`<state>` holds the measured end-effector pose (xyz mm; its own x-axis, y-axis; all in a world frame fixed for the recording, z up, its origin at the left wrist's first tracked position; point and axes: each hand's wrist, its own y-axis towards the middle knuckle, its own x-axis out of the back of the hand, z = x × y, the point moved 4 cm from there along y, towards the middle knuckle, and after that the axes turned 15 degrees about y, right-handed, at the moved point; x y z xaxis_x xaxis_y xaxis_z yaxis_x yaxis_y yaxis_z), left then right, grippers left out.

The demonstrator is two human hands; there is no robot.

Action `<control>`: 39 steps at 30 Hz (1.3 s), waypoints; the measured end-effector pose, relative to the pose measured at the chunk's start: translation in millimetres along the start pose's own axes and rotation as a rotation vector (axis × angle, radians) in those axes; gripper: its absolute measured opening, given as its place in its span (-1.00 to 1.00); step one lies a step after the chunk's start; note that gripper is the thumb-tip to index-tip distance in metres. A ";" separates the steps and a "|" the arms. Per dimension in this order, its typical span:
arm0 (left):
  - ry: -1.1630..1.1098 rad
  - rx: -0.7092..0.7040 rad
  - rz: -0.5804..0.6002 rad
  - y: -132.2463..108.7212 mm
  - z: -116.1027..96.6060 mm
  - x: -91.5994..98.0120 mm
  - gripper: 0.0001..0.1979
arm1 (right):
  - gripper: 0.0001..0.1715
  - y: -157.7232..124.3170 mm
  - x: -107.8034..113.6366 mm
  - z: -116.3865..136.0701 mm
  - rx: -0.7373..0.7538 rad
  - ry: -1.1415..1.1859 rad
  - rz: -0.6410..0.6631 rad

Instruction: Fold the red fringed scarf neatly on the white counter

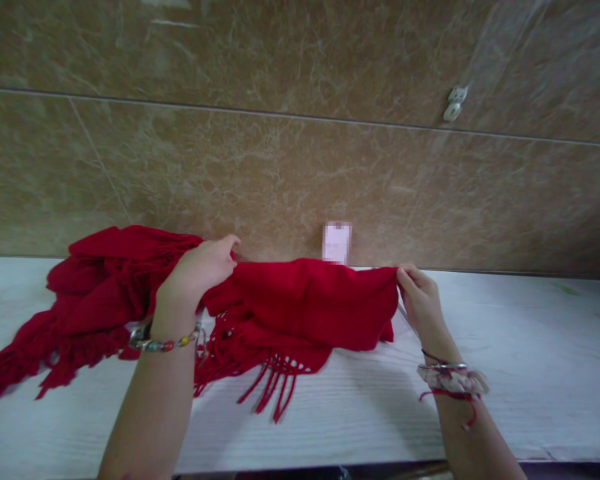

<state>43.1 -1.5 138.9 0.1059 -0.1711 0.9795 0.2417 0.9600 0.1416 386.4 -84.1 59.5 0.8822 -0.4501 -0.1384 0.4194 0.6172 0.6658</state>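
Observation:
A red fringed scarf (300, 303) lies bunched across a white wood-grain table (530, 373), its left end heaped and trailing toward the table's left side. My left hand (200, 270) is closed on the scarf's upper edge near its middle. My right hand (420, 297) pinches the scarf's right corner, holding that edge lifted and taut between the two hands. Fringe tassels hang below the held fold. Both wrists wear bracelets.
A brown marble-look tiled wall (300, 167) rises right behind the table. A small white card or tag (337, 241), blurred, stands against the wall behind the scarf. A white wall fitting (455, 103) sits high on the right.

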 end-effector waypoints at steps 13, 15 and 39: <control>0.041 -0.316 0.252 22.8 -61.5 -49.3 -0.51 | -0.84 -24.3 -48.7 8.1 0.123 -0.397 0.578; 0.013 -0.345 0.250 25.3 -75.1 -58.1 -0.53 | -0.80 -29.6 -53.2 2.5 0.167 -0.535 0.638; -0.004 0.226 -0.418 4.0 -22.6 10.9 -0.62 | -0.80 -9.2 -10.7 24.5 0.277 -0.365 -0.208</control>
<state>67.0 -4.5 146.8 0.0401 -0.5523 0.8326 0.0466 0.8334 0.5506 367.9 -100.8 72.8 0.6330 -0.7721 -0.0565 0.4619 0.3181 0.8279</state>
